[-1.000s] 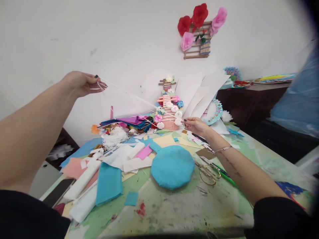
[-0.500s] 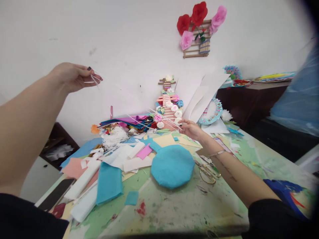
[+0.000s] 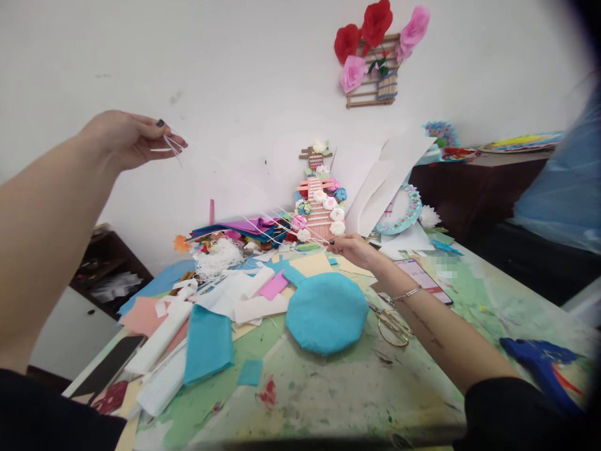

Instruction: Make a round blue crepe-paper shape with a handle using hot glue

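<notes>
My left hand [image 3: 126,136] is raised high at the left, fingers pinched on the ends of several thin white strips [image 3: 171,143]. The strips stretch down to the right toward my right hand [image 3: 351,248], which pinches their other ends just above the table, in front of a small stick tower with paper flowers [image 3: 319,200]. A round blue felt piece [image 3: 326,312] lies on the table below my right forearm.
A heap of coloured paper and felt scraps [image 3: 225,275] covers the table's left half. Gold scissors [image 3: 392,326] and a phone [image 3: 422,280] lie beside my right arm. A blue glue gun [image 3: 539,363] sits at the right. Paper flowers [image 3: 373,44] hang on the wall.
My left hand has risen and drawn further left, pulling the strips longer. My right hand has slid left and down toward the table. The view has shifted slightly, showing the phone and glue gun.
</notes>
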A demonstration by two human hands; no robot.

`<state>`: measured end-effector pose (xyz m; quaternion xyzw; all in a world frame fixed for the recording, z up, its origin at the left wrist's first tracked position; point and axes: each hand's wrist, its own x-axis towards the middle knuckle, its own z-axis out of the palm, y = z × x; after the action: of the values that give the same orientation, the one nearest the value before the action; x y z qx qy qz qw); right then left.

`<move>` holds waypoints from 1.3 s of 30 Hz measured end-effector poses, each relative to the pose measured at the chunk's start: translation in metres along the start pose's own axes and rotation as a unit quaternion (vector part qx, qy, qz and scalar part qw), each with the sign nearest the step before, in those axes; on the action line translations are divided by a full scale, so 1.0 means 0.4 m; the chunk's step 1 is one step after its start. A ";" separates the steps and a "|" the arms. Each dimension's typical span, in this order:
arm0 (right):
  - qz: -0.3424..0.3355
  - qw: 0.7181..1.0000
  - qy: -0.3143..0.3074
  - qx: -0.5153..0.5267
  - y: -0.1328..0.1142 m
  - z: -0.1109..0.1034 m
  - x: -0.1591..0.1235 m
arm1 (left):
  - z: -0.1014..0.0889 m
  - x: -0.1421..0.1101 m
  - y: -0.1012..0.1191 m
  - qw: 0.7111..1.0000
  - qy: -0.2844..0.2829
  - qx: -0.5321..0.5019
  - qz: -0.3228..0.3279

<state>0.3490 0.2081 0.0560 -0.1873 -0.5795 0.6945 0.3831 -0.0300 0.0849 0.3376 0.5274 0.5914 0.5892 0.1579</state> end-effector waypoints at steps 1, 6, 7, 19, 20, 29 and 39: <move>-0.002 1.000 -0.001 0.002 -0.001 0.002 -0.004 | -0.001 0.002 -0.001 1.000 0.004 -0.002 -0.002; -0.012 0.999 0.001 0.044 -0.010 0.014 -0.026 | -0.017 0.021 -0.014 1.000 0.024 -0.014 -0.016; -0.017 0.998 0.005 0.058 -0.013 0.014 -0.030 | -0.022 0.026 -0.018 0.999 0.027 -0.014 -0.022; -0.107 0.973 0.100 0.180 -0.097 -0.024 -0.041 | -0.065 0.009 -0.150 0.990 0.021 0.017 -0.138; -0.113 0.972 0.099 0.182 -0.110 -0.027 -0.041 | -0.065 0.000 -0.171 0.989 0.016 0.015 -0.148; -0.124 0.980 0.067 0.139 -0.264 -0.039 -0.034 | -0.029 -0.108 -0.372 0.977 -0.036 -0.067 -0.200; -0.137 0.987 0.046 0.062 -0.474 0.007 0.003 | 0.102 -0.268 -0.572 0.933 -0.163 -0.256 -0.194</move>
<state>0.4060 0.2137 0.2368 -0.1136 -0.5371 0.6605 0.5122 -0.0551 0.0769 0.0828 0.4327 0.4772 0.5842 0.4937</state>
